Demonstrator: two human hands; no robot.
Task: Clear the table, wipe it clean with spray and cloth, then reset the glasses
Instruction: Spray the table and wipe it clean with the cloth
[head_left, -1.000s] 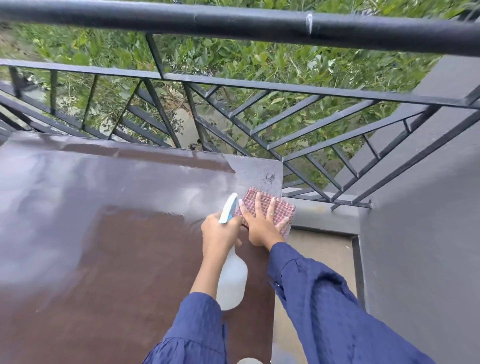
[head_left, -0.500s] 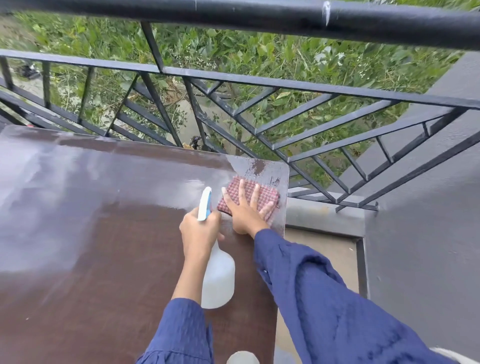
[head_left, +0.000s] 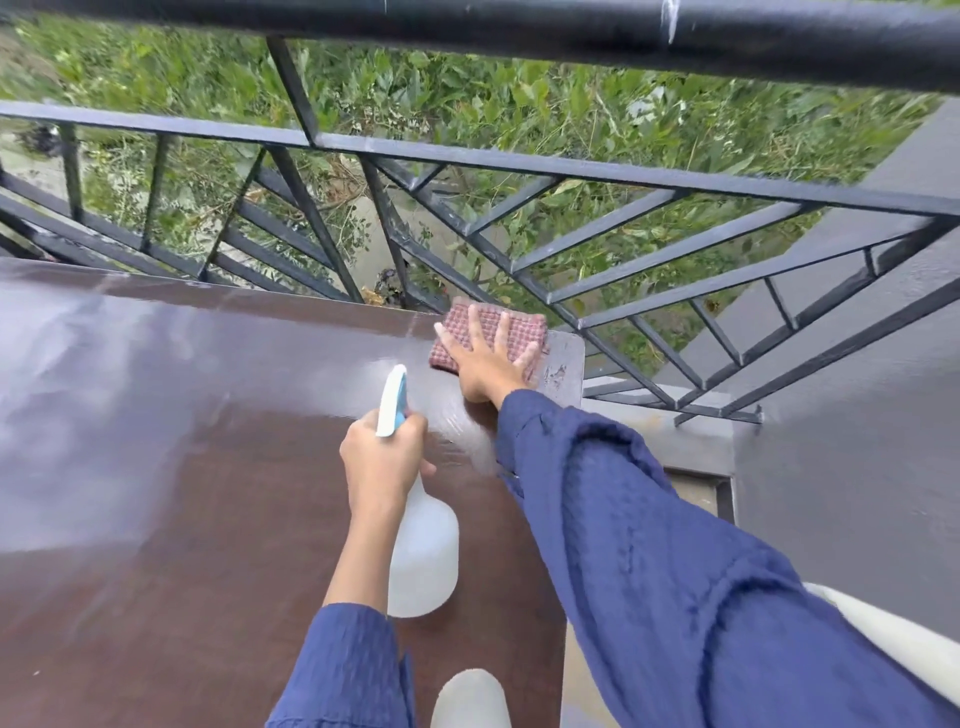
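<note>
Red-checked cloth (head_left: 530, 325): folded and lying flat at the far right corner of the tabletop (head_left: 182, 415), with its far edge at the back rim.
Right hand (head_left: 485, 366): lies flat on the cloth with its fingers straight and spread, pressing it down. The heel of the palm reaches past the cloth's near edge.
Left hand (head_left: 382, 457): curled round the neck of the spray bottle (head_left: 423, 551), just nearer and to the left of the right hand, apart from the cloth.
Spray bottle: the translucent white body sits below the left hand. The white-and-blue trigger head (head_left: 392, 400) points away toward the far edge. Whether its base touches the tabletop cannot be told.
Tabletop: dark brown and glossy, with a pale sheen over the left and far parts and a scuffed patch in the corner just right of the cloth.
Sleeves (head_left: 649, 545): blue, covering both forearms.
Railing (head_left: 571, 171): dark metal with slanted bars, directly behind the tabletop, with green plants (head_left: 467, 104) beyond it.
Wall (head_left: 857, 467): grey, to the right.
Pale rounded object (head_left: 470, 699): at the bottom edge between the sleeves, too cropped to identify.
</note>
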